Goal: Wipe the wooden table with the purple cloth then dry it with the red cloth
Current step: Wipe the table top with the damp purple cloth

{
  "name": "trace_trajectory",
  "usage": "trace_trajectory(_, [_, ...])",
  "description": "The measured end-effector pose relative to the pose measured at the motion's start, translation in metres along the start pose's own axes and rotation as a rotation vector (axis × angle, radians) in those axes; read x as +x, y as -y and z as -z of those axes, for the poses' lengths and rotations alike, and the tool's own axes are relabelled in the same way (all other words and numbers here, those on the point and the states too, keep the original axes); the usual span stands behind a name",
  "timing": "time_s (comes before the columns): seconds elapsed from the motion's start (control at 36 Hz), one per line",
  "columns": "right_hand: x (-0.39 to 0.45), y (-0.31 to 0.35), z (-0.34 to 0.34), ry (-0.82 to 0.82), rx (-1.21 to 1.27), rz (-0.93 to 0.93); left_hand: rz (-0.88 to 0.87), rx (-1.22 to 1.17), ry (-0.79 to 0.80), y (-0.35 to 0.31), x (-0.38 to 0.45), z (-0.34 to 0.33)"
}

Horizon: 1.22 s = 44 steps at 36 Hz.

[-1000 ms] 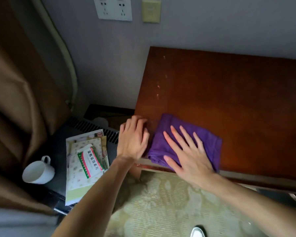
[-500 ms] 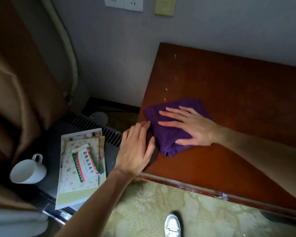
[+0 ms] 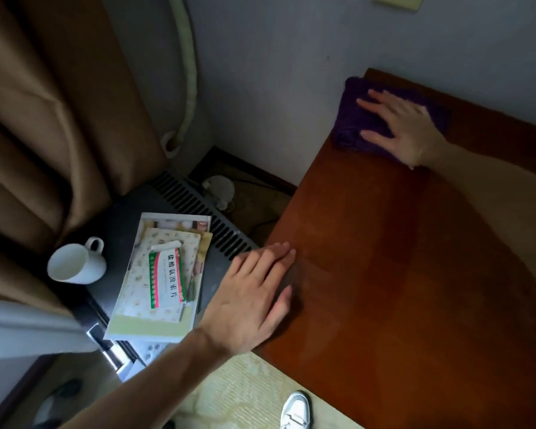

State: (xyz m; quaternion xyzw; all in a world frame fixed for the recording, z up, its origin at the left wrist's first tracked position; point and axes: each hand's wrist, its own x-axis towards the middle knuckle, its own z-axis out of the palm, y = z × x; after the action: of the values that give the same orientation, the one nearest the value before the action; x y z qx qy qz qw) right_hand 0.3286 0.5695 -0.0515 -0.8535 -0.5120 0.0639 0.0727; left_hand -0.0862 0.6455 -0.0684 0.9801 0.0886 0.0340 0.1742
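The wooden table (image 3: 415, 274) fills the right side, dark red-brown and glossy. The purple cloth (image 3: 353, 119) lies bunched at the table's far left corner, against the wall. My right hand (image 3: 403, 125) presses flat on the cloth with fingers spread. My left hand (image 3: 254, 298) rests flat and open on the table's left edge near the front, holding nothing. No red cloth is in view.
Left of the table stands a low dark unit (image 3: 167, 205) with a vent grille. On it lie a stack of booklets (image 3: 158, 283) with a medicine box (image 3: 167, 280) and a white cup (image 3: 75, 264). Brown curtains (image 3: 44, 119) hang at left. My white shoe (image 3: 296, 410) shows below.
My right hand has pushed the purple cloth from the table's near left part up to the far left corner. My left hand has stayed on the left edge.
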Motion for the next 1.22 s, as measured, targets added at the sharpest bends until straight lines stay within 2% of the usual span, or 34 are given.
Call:
trace_trajectory(0.19, [0.025,-0.008,0.000,-0.082,0.033,-0.220,-0.017,-0.016,-0.027,-0.001,-0.002,0.000])
trace_trajectory(0.36, [0.012,0.012,-0.005,-0.080,0.032,-0.384,0.039,-0.045,-0.060,-0.002,-0.001,0.001])
trace_trajectory(0.53, [-0.050,0.069,-0.026,-0.121,-0.023,-0.414,0.087,-0.086,-0.181,-0.002,-0.006,0.002])
trace_trajectory(0.64, [-0.115,0.137,-0.047,-0.151,-0.040,-0.386,0.107,-0.130,-0.204,-0.003,-0.006,0.008])
trace_trajectory(0.69, [-0.151,0.176,-0.055,-0.156,-0.043,-0.361,0.177,-0.194,-0.247,-0.001,-0.007,0.010])
trace_trajectory(0.78, [-0.202,0.228,-0.064,-0.116,-0.021,-0.323,0.420,-0.491,-0.358,0.004,-0.013,0.016])
trace_trajectory(0.83, [-0.231,0.256,-0.069,-0.094,0.008,-0.285,0.509,-0.646,-0.319,0.009,-0.020,0.021])
trace_trajectory(0.89, [-0.255,0.279,-0.072,-0.066,0.034,-0.258,0.462,-0.655,-0.212,0.018,-0.028,0.033])
trace_trajectory(0.97, [-0.273,0.301,-0.072,-0.029,0.069,-0.248,0.259,-0.530,-0.130,0.031,-0.029,0.054])
trace_trajectory(1.06, [-0.278,0.298,-0.062,0.012,0.085,-0.209,0.079,-0.405,-0.043,0.033,-0.019,0.064])
trace_trajectory(1.11, [-0.277,0.286,-0.046,0.019,0.194,-0.213,-0.024,-0.290,-0.006,0.029,-0.008,0.064])
trace_trajectory(1.17, [-0.275,0.270,-0.026,-0.031,0.324,-0.346,-0.085,-0.173,0.042,0.022,0.007,0.062])
trace_trajectory(1.22, [-0.276,0.254,-0.015,-0.182,0.349,-0.508,-0.133,-0.086,0.113,0.012,0.025,0.059])
